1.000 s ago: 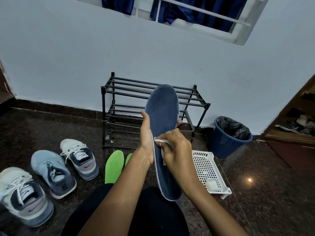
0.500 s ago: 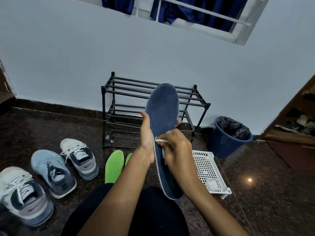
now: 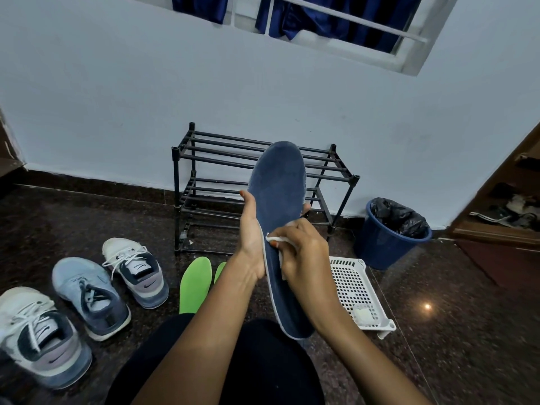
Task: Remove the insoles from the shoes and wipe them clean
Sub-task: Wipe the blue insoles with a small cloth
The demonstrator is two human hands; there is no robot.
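The left hand (image 3: 250,244) grips the dark-blue fabric insole (image 3: 277,185) by its edge at centre, toe toward twelve o'clock, likely bracing it for wiping. The right hand (image 3: 305,254) pinches a white wipe (image 3: 274,238) against its middle; bright green foam insoles (image 3: 195,285) lie aside at seven o'clock.

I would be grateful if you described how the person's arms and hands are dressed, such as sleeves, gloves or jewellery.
Both forearms are bare to the frame edge: no sleeves show. The left hand and right hand wear no gloves, and no watch, bracelet or ring is visible.
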